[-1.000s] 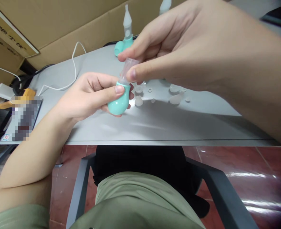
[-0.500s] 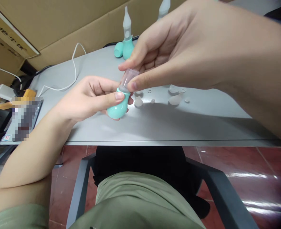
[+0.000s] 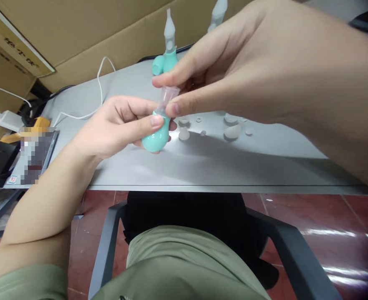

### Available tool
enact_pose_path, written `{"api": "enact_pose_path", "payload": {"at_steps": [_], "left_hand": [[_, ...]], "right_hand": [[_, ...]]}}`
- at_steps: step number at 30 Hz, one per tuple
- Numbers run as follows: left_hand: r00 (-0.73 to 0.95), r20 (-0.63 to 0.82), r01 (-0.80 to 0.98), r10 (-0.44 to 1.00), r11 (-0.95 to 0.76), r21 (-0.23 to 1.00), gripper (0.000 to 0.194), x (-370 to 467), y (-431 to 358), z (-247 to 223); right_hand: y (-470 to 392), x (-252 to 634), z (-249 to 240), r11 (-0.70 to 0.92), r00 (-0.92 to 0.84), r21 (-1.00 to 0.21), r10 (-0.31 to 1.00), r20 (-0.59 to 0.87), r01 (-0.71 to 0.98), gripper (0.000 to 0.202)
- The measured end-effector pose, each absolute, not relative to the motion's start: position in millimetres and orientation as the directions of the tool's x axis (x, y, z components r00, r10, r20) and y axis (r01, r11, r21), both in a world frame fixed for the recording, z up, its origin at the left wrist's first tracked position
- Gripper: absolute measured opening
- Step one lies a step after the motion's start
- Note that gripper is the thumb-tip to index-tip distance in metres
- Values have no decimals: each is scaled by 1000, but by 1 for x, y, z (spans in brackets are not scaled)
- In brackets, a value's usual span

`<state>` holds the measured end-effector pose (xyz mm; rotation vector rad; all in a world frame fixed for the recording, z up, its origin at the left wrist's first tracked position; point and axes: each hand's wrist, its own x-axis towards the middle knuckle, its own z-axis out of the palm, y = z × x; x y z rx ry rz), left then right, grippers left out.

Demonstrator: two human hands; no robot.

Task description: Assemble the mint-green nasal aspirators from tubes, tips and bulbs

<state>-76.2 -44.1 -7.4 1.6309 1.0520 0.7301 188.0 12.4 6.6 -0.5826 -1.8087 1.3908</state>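
Note:
My left hand point(image 3: 124, 123) is closed round a mint-green squeeze bulb point(image 3: 155, 136), its thumb pressed near the bulb's neck. A clear plastic tube point(image 3: 168, 96) stands tilted in the mouth of that bulb. Thumb and fingers of my right hand point(image 3: 215, 79) pinch the tube from the right. How deep the tube sits in the neck is hidden by the fingers. Beneath the hands, small translucent pieces lie on the table, among them a cone-shaped silicone tip point(image 3: 184, 133) and a larger translucent piece point(image 3: 232, 132).
Behind my hands stands an assembled nasal aspirator point(image 3: 170, 37) with a mint-green cap point(image 3: 158, 65) beside it. The top of a second aspirator point(image 3: 218, 14) shows farther right. A white cable point(image 3: 100, 83) crosses the grey table point(image 3: 133, 175); a charger point(image 3: 10, 121) and phone-like slab point(image 3: 38, 156) lie left.
Both hands keep hold of the bulb and tube, which have turned slightly more upright. The whole view has shifted a little to the right.

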Motion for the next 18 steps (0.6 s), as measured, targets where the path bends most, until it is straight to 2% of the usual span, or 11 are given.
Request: {"api": "enact_pose_path", "payload": {"at_steps": [2,6,8,10,12,15,18], "left_hand": [[412,22,261,911,-141,955,49,-78,-42,-3],[296,258,71,920,-290,954,26,-88,-32,2],[188,325,38,927,-338,941,21,-94,-24,1],[104,348,57,932,-355,933,15,-98,-16,-3],[98,358,77,929,-365,928,17,-101,-8,-9],[167,360,143,918,-384,912,32,-105,0,-22],[233,399,225,887,-449,865,41,-108,4,-33]], "right_hand": [[7,183,8,387,-559,-922,768,314,13,33],[3,173,4,514,-487,-852,771,411,96,48],[4,168,-1,661,-562,-691,704,435,294,48],[3,162,-6,774,-692,-448,617,374,448,39],[0,154,-9,824,-785,-287,558,268,488,39],[-8,143,-8,860,-855,-163,505,119,485,45],[-13,136,-6,874,-874,-66,484,31,481,31]]}}
